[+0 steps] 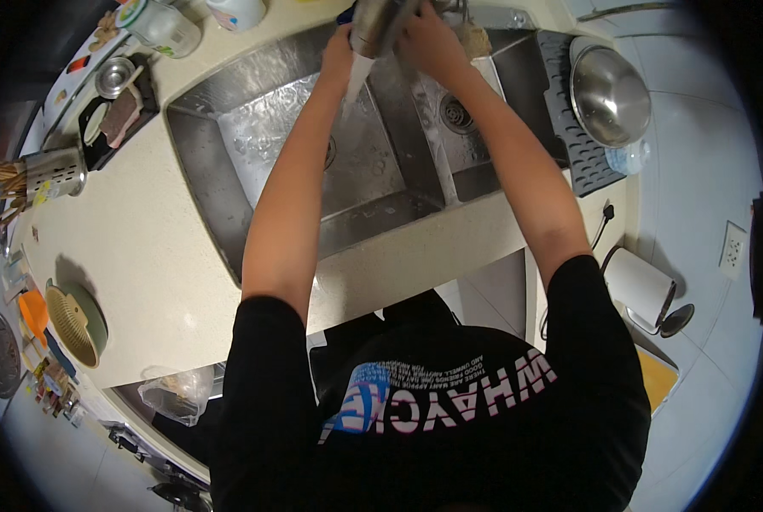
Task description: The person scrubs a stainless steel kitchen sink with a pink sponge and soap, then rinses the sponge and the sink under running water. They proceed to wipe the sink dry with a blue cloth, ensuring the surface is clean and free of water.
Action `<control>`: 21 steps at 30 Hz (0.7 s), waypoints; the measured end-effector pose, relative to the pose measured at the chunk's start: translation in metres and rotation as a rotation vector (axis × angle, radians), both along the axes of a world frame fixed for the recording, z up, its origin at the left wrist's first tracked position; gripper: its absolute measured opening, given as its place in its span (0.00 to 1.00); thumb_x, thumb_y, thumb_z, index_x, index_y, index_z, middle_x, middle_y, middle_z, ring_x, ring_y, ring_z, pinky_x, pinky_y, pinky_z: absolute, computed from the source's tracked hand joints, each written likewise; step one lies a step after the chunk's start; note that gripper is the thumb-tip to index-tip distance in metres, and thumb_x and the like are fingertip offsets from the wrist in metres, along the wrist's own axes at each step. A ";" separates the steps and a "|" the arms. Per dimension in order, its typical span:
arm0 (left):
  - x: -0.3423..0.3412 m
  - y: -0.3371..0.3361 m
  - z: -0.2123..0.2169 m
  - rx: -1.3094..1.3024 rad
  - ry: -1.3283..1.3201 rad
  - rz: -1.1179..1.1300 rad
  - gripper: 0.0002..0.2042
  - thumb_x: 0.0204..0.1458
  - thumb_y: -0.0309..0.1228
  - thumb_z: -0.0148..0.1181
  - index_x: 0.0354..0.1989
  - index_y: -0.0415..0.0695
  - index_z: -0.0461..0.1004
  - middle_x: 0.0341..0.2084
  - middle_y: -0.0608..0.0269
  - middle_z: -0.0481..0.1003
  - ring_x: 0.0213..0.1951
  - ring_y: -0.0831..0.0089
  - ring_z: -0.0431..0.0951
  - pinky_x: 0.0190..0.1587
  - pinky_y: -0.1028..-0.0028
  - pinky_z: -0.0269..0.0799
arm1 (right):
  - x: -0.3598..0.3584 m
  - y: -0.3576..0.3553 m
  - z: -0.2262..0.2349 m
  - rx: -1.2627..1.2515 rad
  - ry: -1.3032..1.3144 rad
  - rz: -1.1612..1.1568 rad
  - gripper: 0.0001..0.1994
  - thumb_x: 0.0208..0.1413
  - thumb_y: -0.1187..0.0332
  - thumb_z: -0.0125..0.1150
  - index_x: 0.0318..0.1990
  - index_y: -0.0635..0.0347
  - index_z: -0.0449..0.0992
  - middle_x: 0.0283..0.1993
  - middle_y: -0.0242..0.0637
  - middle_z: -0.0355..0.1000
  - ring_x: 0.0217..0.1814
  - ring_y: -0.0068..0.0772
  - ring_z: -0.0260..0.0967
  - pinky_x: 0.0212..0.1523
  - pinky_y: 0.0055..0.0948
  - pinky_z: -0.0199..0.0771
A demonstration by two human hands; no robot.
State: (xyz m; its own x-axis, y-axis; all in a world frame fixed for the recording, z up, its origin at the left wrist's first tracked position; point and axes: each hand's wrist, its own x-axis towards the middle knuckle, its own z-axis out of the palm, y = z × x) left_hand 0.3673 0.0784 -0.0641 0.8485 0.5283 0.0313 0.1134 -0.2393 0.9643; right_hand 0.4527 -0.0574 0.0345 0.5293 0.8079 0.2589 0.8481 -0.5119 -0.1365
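Note:
Both arms reach across a double stainless steel sink (206, 154) to its far edge. Between the hands stands a metal faucet (371, 30), with a stream of water (357, 81) falling from it into the left basin. My left hand (339, 55) is just left of the faucet, its fingers mostly hidden behind it. A small dark blue thing (345, 15) shows by its fingertips; I cannot tell whether it is held. My right hand (430, 43) is on the faucet's right side, fingers blurred and partly cut off by the dark picture rim. A tan sponge-like piece (475, 41) lies beyond my right wrist.
A steel bowl (610, 94) rests on a grey drying mat (590, 158) at right. Along the left counter are a glass jar (166, 30), a chopstick holder (55, 175), a black tray (147, 94) and a colander (72, 324). A paper towel roll (639, 286) is at lower right.

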 end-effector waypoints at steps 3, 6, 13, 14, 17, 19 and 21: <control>0.008 -0.062 -0.002 0.117 0.157 0.043 0.19 0.53 0.28 0.53 0.53 0.36 0.63 0.33 0.50 0.76 0.31 0.59 0.78 0.36 0.65 0.71 | 0.000 -0.033 -0.036 0.012 0.230 -0.183 0.15 0.54 0.65 0.55 0.50 0.57 0.70 0.45 0.52 0.69 0.44 0.53 0.67 0.46 0.43 0.66; -0.033 -0.101 0.010 0.122 0.165 -0.096 0.16 0.53 0.27 0.52 0.49 0.36 0.64 0.31 0.42 0.75 0.32 0.48 0.77 0.36 0.61 0.71 | -0.014 -0.087 -0.062 0.207 0.243 -0.108 0.14 0.55 0.62 0.53 0.48 0.55 0.73 0.37 0.57 0.71 0.37 0.58 0.69 0.38 0.45 0.71; -0.124 -0.167 0.037 0.195 0.311 -0.436 0.16 0.51 0.26 0.53 0.48 0.34 0.65 0.35 0.35 0.73 0.39 0.41 0.73 0.40 0.55 0.69 | -0.097 -0.187 -0.012 -0.036 0.701 -0.268 0.14 0.55 0.58 0.56 0.41 0.57 0.77 0.34 0.56 0.71 0.37 0.58 0.69 0.38 0.45 0.70; -0.133 -0.170 0.036 0.203 0.301 -0.453 0.18 0.51 0.28 0.53 0.50 0.35 0.64 0.38 0.36 0.72 0.41 0.42 0.73 0.43 0.56 0.68 | -0.100 -0.193 -0.005 -0.099 0.725 -0.285 0.15 0.55 0.56 0.56 0.42 0.55 0.77 0.34 0.58 0.70 0.38 0.59 0.69 0.38 0.45 0.70; -0.152 -0.181 0.042 0.155 0.270 -0.463 0.21 0.52 0.31 0.54 0.55 0.37 0.63 0.46 0.38 0.70 0.48 0.46 0.71 0.50 0.59 0.66 | -0.104 -0.213 -0.005 -0.237 0.622 -0.262 0.15 0.52 0.56 0.58 0.36 0.60 0.76 0.33 0.55 0.70 0.39 0.56 0.69 0.39 0.44 0.69; -0.170 -0.178 0.063 0.044 0.284 -0.398 0.23 0.53 0.33 0.54 0.57 0.40 0.62 0.51 0.42 0.67 0.53 0.49 0.68 0.55 0.61 0.63 | -0.097 -0.223 -0.002 -0.080 0.686 -0.110 0.16 0.50 0.57 0.59 0.32 0.63 0.74 0.32 0.53 0.69 0.40 0.55 0.68 0.39 0.44 0.69; -0.201 -0.155 0.072 0.066 0.311 -0.203 0.24 0.54 0.35 0.54 0.58 0.40 0.62 0.54 0.44 0.66 0.56 0.52 0.66 0.58 0.63 0.60 | -0.098 -0.226 0.004 -0.055 0.742 0.026 0.16 0.48 0.58 0.60 0.30 0.64 0.73 0.31 0.52 0.69 0.39 0.55 0.68 0.39 0.44 0.68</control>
State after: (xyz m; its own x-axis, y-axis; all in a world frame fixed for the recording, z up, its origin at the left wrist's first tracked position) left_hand 0.1667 -0.0766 0.0079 0.9100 0.3541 -0.2156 0.3421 -0.3477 0.8730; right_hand 0.3549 -0.2835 0.0390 0.5297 0.8241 -0.2008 0.5548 -0.5157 -0.6529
